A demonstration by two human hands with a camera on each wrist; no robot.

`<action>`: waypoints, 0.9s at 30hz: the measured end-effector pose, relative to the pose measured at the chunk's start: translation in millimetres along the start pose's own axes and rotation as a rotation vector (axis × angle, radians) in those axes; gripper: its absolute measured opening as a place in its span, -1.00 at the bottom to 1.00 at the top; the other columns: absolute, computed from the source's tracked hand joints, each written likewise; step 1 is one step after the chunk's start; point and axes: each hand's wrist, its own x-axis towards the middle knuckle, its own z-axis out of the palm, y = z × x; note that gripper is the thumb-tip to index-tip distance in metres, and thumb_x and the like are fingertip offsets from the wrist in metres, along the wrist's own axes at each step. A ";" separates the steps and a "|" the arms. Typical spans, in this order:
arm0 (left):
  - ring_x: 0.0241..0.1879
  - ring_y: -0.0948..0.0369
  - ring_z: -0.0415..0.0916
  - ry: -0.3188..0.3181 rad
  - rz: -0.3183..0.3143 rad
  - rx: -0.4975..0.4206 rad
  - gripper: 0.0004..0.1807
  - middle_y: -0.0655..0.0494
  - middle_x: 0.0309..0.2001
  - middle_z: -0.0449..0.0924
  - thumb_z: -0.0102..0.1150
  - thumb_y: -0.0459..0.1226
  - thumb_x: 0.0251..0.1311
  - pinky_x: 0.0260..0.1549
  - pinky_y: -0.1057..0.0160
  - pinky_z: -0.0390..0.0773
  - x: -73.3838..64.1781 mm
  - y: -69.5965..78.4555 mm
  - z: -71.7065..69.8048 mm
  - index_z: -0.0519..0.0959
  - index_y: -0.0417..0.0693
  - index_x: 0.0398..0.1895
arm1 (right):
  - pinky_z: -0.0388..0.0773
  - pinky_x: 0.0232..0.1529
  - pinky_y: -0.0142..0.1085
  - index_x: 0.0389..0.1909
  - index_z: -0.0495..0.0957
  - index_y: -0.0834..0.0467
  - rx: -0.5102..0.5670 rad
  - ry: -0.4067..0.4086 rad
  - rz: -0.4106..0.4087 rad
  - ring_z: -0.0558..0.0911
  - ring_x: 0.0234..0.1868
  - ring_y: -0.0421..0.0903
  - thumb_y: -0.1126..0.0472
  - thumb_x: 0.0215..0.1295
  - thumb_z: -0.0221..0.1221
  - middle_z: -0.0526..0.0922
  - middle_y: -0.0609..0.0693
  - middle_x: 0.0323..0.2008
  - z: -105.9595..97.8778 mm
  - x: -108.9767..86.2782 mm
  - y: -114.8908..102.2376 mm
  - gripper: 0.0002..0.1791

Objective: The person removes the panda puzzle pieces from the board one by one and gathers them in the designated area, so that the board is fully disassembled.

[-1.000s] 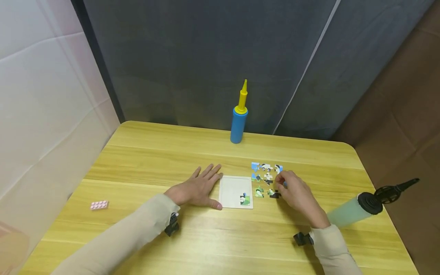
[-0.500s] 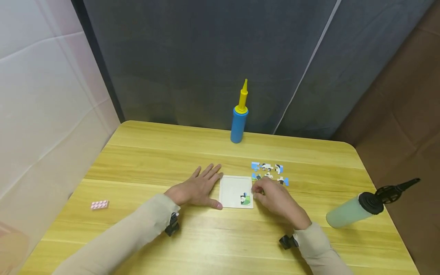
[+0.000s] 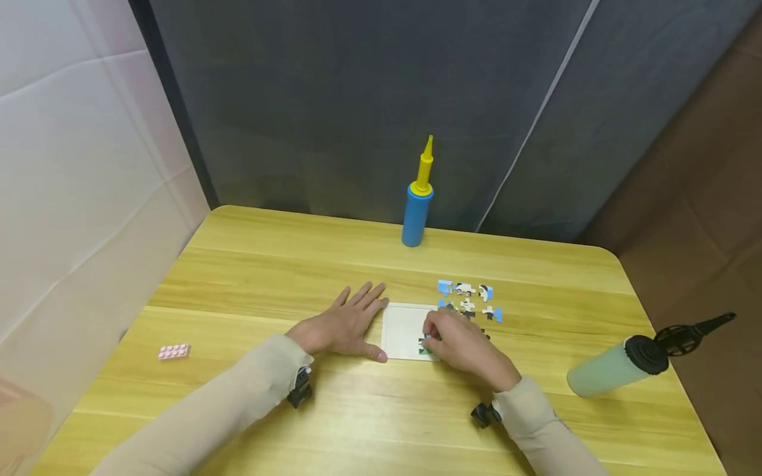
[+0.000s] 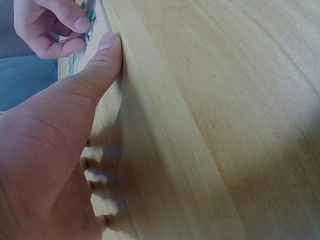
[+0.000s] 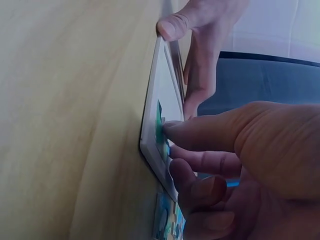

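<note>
A white square puzzle tray point(image 3: 400, 330) lies on the table, with one green, white and black jigsaw piece point(image 3: 423, 350) in its near right corner, partly covered. My left hand point(image 3: 342, 328) rests flat with spread fingers at the tray's left side, the thumb touching its edge. Over the tray's right part, my right hand point(image 3: 467, 345) pinches a small puzzle piece point(image 4: 87, 38) between thumb and fingertips; most of that piece is hidden. Several loose puzzle pieces point(image 3: 465, 289) lie in rows just right of the tray, some of them behind the right hand.
A blue and yellow hand pump point(image 3: 415, 215) stands near the back edge. At the right a pale green bottle point(image 3: 607, 370) with a black cap lies tilted. The pink toy brick point(image 3: 174, 352) sits far left.
From the right side of the loose pieces, my right hand has moved left to the lower row and then over the tray with a puzzle piece. The left hand stays in place.
</note>
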 end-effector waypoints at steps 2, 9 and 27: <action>0.78 -0.11 -0.37 -0.001 0.000 0.003 0.29 -0.05 0.79 -0.34 0.29 0.44 0.18 0.71 -0.33 -0.22 0.1 0.4 -0.2 -0.01 -0.07 0.75 | 0.47 -0.29 -0.32 -0.31 0.60 0.01 0.006 0.007 0.003 0.49 -0.30 -0.18 0.19 0.39 0.40 0.57 -0.12 -0.30 0.0 -1.1 -0.5 -0.85; 0.78 -0.11 -0.36 -0.001 -0.007 0.009 0.30 -0.05 0.79 -0.34 0.30 0.45 0.17 0.71 -0.32 -0.22 0.8 0.8 0.1 0.00 -0.07 0.75 | 0.47 -0.30 -0.29 -0.30 0.58 0.00 0.047 0.016 -0.004 0.50 -0.31 -0.17 0.29 0.44 0.32 0.61 -0.14 -0.32 -4.4 -4.6 -1.5 -0.85; 0.78 -0.11 -0.39 -0.002 0.008 0.004 0.29 -0.05 0.79 -0.35 0.28 0.44 0.19 0.70 -0.34 -0.25 0.6 -1.6 1.4 -0.01 -0.07 0.75 | 0.35 -0.39 -0.35 -0.22 0.58 0.07 0.065 0.003 -0.033 0.37 -0.49 -0.19 0.32 0.50 0.26 0.70 -0.07 -0.23 -36.8 -17.2 10.0 -0.90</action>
